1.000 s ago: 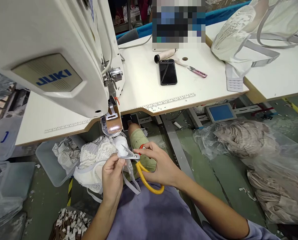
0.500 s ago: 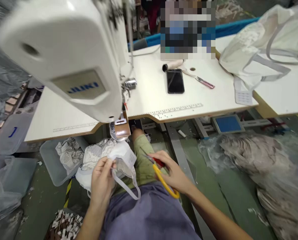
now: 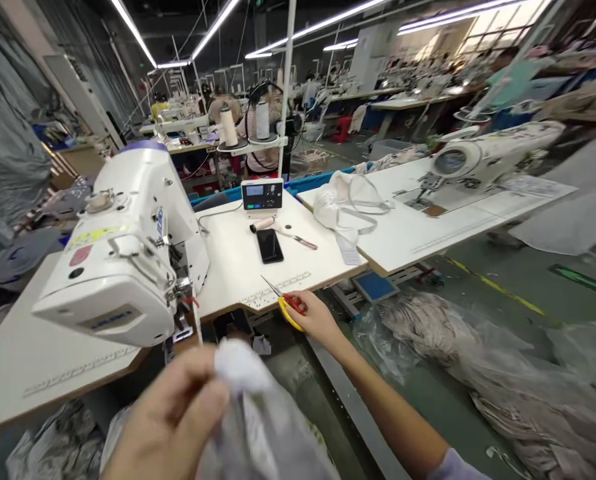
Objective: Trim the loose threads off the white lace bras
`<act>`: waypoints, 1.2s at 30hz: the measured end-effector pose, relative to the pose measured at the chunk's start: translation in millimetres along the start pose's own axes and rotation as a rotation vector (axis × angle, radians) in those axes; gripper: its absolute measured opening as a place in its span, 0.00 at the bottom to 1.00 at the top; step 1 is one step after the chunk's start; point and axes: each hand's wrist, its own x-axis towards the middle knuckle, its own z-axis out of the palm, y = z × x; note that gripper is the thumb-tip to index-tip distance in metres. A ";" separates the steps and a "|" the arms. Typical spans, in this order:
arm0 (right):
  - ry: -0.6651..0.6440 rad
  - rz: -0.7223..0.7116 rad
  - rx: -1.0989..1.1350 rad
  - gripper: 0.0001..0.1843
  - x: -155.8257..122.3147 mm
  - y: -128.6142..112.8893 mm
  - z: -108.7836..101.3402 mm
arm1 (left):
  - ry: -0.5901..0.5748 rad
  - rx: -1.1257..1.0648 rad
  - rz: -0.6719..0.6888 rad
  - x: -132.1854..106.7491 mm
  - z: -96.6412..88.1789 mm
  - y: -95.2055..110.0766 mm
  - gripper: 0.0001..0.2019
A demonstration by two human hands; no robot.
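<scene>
Scissors (image 3: 283,299) sit gripped in the right hand (image 3: 314,316), near the bench (image 3: 228,280) edge — the left hand (image 3: 171,413) pinches pale cloth (image 3: 261,420) by thumb and fingers.

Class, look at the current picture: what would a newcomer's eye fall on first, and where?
Probably the big white sewing machine, which fills the left side on a pale table. Next, at the bottom and close to the camera, the left hand pinches a blurred, pale garment. Near the table's front edge, the right hand holds scissors whose red and yellow handles stand out.
</scene>
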 end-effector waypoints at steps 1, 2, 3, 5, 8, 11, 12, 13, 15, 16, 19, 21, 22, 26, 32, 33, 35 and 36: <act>0.019 0.024 0.015 0.21 -5.1 4.5 -9.7 | 0.022 0.048 0.125 21.3 19.4 19.3 0.17; 0.036 0.053 0.030 0.22 -12.5 10.6 -19.5 | 0.054 0.114 0.283 44.0 37.4 39.7 0.17; 0.052 0.083 0.046 0.22 -21.3 18.0 -29.2 | 0.086 0.196 0.443 67.5 53.7 60.3 0.15; 0.081 0.144 0.072 0.23 -40.1 34.4 -47.7 | 0.247 0.333 0.839 114.8 79.7 99.1 0.13; 0.106 0.220 0.102 0.26 -64.1 57.7 -70.4 | 0.597 0.585 1.190 177.9 100.5 141.8 0.10; 0.101 0.320 0.166 0.28 -77.7 75.8 -85.0 | 0.666 0.771 1.150 221.8 107.9 152.4 0.08; 0.089 0.356 0.187 0.28 -79.0 80.4 -88.3 | 0.648 0.790 1.105 231.7 110.0 146.6 0.08; 0.080 0.385 0.199 0.29 -78.2 84.1 -90.8 | 0.622 0.799 1.066 239.6 112.5 135.6 0.08; 0.073 0.385 0.170 0.30 -69.4 88.8 -94.4 | 0.556 0.824 0.995 250.7 118.8 99.4 0.11; 0.077 0.354 0.126 0.30 -61.1 89.7 -95.6 | 0.522 0.851 0.960 254.5 122.0 75.5 0.12; 0.084 0.212 -0.113 0.28 -22.4 87.6 -96.5 | 0.387 0.905 0.684 259.8 128.5 -5.7 0.13; 0.071 0.143 -0.254 0.26 10.9 83.9 -93.1 | 0.201 0.943 0.474 254.0 127.6 -55.5 0.13; 0.067 0.123 -0.301 0.25 28.3 81.9 -89.7 | 0.148 0.942 0.427 246.1 124.9 -76.6 0.10; 0.057 0.109 -0.441 0.20 95.1 72.7 -67.4 | -0.071 0.889 0.377 169.0 86.8 -140.0 0.13; -0.017 0.101 -0.655 0.11 141.0 46.0 -55.5 | 0.011 0.713 -0.050 -0.2 -107.1 -215.1 0.17; -0.050 0.090 -0.683 0.11 136.8 41.2 -56.5 | 0.202 0.775 -0.122 -26.2 -141.7 -222.2 0.18; -0.098 0.044 -0.712 0.13 122.3 35.3 -55.4 | 0.606 0.977 -0.179 -74.3 -195.2 -231.9 0.18; -0.090 0.006 -0.711 0.16 112.6 34.9 -51.2 | 0.705 1.058 -0.189 -94.0 -213.5 -236.2 0.19</act>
